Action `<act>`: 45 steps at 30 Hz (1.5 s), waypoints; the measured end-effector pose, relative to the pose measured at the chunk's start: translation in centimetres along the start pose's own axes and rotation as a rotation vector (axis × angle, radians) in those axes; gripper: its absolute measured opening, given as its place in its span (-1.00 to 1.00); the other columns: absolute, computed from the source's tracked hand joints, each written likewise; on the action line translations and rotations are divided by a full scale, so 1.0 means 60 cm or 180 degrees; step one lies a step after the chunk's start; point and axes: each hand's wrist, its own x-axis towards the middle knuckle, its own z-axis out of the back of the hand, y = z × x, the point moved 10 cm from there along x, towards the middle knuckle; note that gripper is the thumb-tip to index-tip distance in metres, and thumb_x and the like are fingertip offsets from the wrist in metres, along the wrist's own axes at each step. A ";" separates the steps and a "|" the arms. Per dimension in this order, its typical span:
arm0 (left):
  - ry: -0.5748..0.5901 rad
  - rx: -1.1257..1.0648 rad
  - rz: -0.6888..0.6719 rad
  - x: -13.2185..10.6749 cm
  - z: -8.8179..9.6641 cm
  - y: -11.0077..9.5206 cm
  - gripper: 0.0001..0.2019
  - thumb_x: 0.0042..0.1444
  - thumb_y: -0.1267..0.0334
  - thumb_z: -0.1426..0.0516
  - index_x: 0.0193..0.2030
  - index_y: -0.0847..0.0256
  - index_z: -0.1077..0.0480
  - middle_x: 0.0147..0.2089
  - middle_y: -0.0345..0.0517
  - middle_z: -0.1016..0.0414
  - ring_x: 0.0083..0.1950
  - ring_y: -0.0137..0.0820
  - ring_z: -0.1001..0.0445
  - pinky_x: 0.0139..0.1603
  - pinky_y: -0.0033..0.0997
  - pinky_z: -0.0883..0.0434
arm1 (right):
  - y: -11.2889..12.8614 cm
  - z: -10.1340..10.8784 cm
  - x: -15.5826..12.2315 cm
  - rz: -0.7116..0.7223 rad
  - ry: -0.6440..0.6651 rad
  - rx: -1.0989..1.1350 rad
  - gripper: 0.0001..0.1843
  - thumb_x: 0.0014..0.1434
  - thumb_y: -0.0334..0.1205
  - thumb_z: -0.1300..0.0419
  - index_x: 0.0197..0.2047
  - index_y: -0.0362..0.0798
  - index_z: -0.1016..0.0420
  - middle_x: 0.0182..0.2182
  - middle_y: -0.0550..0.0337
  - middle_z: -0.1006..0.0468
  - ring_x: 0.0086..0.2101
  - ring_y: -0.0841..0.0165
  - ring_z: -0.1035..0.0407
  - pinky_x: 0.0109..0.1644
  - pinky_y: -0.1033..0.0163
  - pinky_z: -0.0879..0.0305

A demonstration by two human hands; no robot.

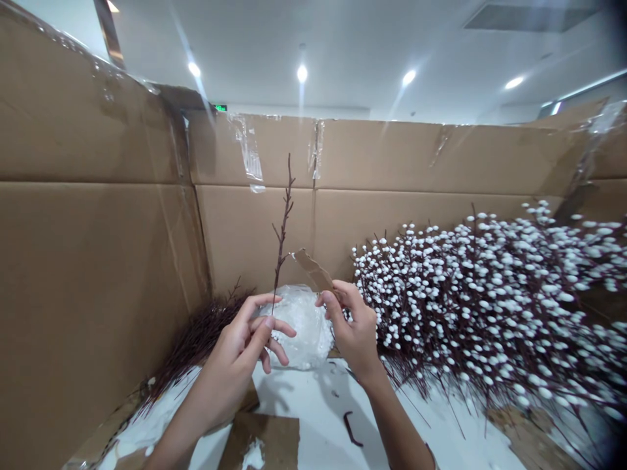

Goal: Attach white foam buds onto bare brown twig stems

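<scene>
Between the thumb and fingers of my left hand (pixel 255 336) a thin dark brown artificial twig (pixel 281 241) stands upright, its short side shoots bare. My right hand (pixel 353 326) pinches a narrow torn cardboard strip (pixel 313 271). The strip's far end, with a bit of white on its tip, touches or nearly touches a side shoot of the twig. Behind both hands sits a clear plastic bag (pixel 298 320) with small white pieces in it, partly hidden by my left fingers.
A large heap of brown stems with white berries (pixel 480 294) fills the right side. Bare brown twigs (pixel 206 333) lie at left. Cardboard walls (pixel 392 156) enclose the white work surface (pixel 313 391). A cardboard piece (pixel 274 437) smeared white and a bent brown scrap (pixel 350 429) lie in front.
</scene>
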 end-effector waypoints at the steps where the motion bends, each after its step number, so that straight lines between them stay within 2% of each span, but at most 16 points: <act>1: 0.0001 -0.0004 0.0005 0.000 0.000 0.001 -0.61 0.31 0.02 0.01 0.17 0.14 -0.11 -0.07 0.06 -0.56 -0.40 -0.38 -0.56 -0.49 -0.45 -0.36 | -0.001 0.000 0.000 -0.0004 -0.0008 0.0001 -0.89 0.32 -0.24 -0.11 -0.09 0.03 -0.39 -0.42 0.30 -0.56 -0.51 0.47 -0.35 -0.37 0.34 -0.29; 13: -0.0028 -0.0004 -0.0010 0.003 0.004 -0.003 -0.61 0.29 0.02 -0.01 0.17 0.14 -0.13 -0.07 0.07 -0.57 -0.40 -0.38 -0.56 -0.49 -0.45 -0.38 | -0.006 0.000 0.001 -0.0028 0.0047 -0.0042 -0.88 0.32 -0.20 -0.09 -0.11 0.00 -0.39 -0.43 0.27 -0.56 -0.51 0.46 -0.36 -0.39 0.34 -0.32; 18: -0.0041 0.0044 -0.0110 0.006 0.017 -0.009 -0.63 0.30 0.03 0.00 0.14 0.17 -0.12 -0.13 0.05 -0.57 -0.41 -0.38 -0.57 -0.52 -0.47 -0.39 | 0.000 0.009 0.007 -0.0047 -0.0028 -0.0040 -0.88 0.31 -0.21 -0.10 -0.10 0.00 -0.37 -0.44 0.28 -0.55 -0.50 0.45 -0.36 -0.39 0.34 -0.30; 21: -0.0126 0.0130 -0.0193 0.004 0.036 -0.021 -0.64 0.30 0.05 -0.01 0.14 0.17 -0.13 -0.13 0.04 -0.57 -0.40 -0.39 -0.57 -0.52 -0.50 -0.40 | 0.004 0.015 0.000 -0.0159 -0.0010 0.0137 -0.86 0.32 -0.19 -0.09 -0.08 -0.01 -0.35 -0.46 0.28 -0.54 -0.53 0.46 -0.34 -0.40 0.34 -0.30; 24: -0.0333 0.0176 -0.0303 0.000 0.063 -0.036 -0.65 0.29 0.09 -0.04 0.12 0.20 -0.15 -0.15 0.02 -0.58 -0.41 -0.41 -0.57 -0.52 -0.52 -0.40 | -0.006 0.001 -0.028 -0.0322 0.0391 0.0232 -0.84 0.33 -0.17 -0.06 -0.07 -0.02 -0.35 -0.45 0.28 -0.54 -0.53 0.45 -0.34 -0.40 0.34 -0.29; 26: -0.0456 0.0202 -0.0390 0.000 0.080 -0.043 -0.66 0.28 0.12 -0.05 0.11 0.21 -0.15 -0.18 0.00 -0.59 -0.42 -0.42 -0.57 -0.53 -0.54 -0.39 | -0.024 -0.022 -0.069 -0.0438 0.0940 0.0041 -0.83 0.34 -0.16 -0.04 -0.09 -0.03 -0.37 -0.47 0.28 -0.54 -0.54 0.45 -0.33 -0.41 0.35 -0.25; 29: -0.0585 0.0259 -0.0515 0.006 0.097 -0.044 -0.70 0.28 0.18 -0.04 0.10 0.20 -0.16 -0.20 -0.02 -0.58 -0.42 -0.43 -0.58 -0.52 -0.54 -0.40 | -0.062 -0.065 -0.162 -0.0524 0.1993 -0.0507 -0.83 0.35 -0.16 -0.04 -0.14 -0.01 -0.41 -0.49 0.29 -0.57 -0.55 0.44 -0.32 -0.39 0.35 -0.19; 33: -0.0616 0.0275 -0.0546 0.025 0.104 -0.023 -0.73 0.26 0.22 -0.04 0.06 0.19 -0.16 -0.25 -0.08 -0.58 -0.47 -0.45 -0.57 -0.57 -0.56 -0.40 | -0.104 -0.101 -0.279 -0.0643 0.2794 -0.0887 -0.81 0.35 -0.20 -0.01 -0.14 -0.01 -0.44 -0.44 0.22 -0.61 -0.48 0.40 -0.41 -0.35 0.35 -0.18; 35: -0.0594 0.0298 -0.0517 0.033 0.105 -0.011 -0.74 0.26 0.23 -0.04 0.06 0.18 -0.16 -0.26 -0.09 -0.58 -0.49 -0.46 -0.56 -0.58 -0.57 -0.39 | -0.111 -0.113 -0.313 -0.0652 0.2958 -0.1001 -0.79 0.36 -0.20 0.00 -0.13 0.00 -0.45 -0.41 0.20 -0.62 -0.44 0.38 -0.44 -0.34 0.35 -0.17; 38: -0.0585 0.0334 -0.0521 0.038 0.106 -0.003 -0.75 0.27 0.24 -0.02 0.06 0.18 -0.16 -0.26 -0.09 -0.58 -0.48 -0.47 -0.56 -0.58 -0.58 -0.40 | -0.107 -0.126 -0.336 -0.0503 0.3109 -0.1104 -0.76 0.37 -0.17 0.02 -0.14 0.01 -0.46 -0.36 0.17 -0.63 -0.39 0.36 -0.47 -0.33 0.35 -0.16; 45: -0.0580 0.0373 -0.0580 0.038 0.110 -0.004 -0.76 0.29 0.24 -0.01 0.07 0.18 -0.15 -0.25 -0.11 -0.58 -0.48 -0.50 -0.56 -0.57 -0.60 -0.40 | -0.099 -0.127 -0.329 -0.0184 0.3156 -0.1243 -0.72 0.39 -0.15 0.05 -0.12 0.01 -0.47 -0.37 0.16 -0.62 -0.40 0.37 -0.46 -0.34 0.32 -0.11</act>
